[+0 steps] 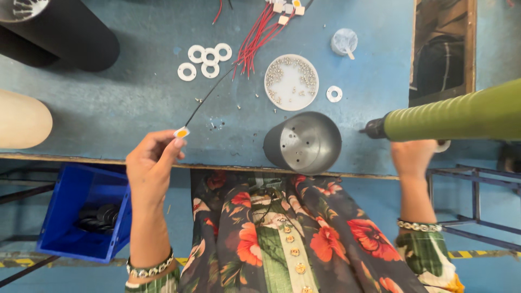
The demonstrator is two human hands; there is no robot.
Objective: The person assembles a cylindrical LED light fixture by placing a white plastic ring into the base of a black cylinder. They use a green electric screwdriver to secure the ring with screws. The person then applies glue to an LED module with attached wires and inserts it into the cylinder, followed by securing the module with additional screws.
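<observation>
I am watching the left hand [149, 165] pinching a small white chip with an orange centre [182, 132] between thumb and fingertips, its black wire [209, 97] trailing away across the desk [135, 103] toward the red wire bundle [255, 38]. The right hand [413, 157] is gripping the handle of a green power driver [450, 116], fingers wrapped shut around it, the bit pointing toward the left hand. Between the hands, just short of the driver tip, a grey metal cup [304, 142] is lying tilted at the desk edge, its holed base showing. Beyond the cup, a white dish of screws [291, 81] is sitting, with white rings [206, 58] farther off beyond the left hand. As I judge it, seating the chip well is asking for a light pinch by its edges, the wire kept slack and clear of the bit, and the driver held level and idle until the chip is lying flat inside the cup.
</observation>
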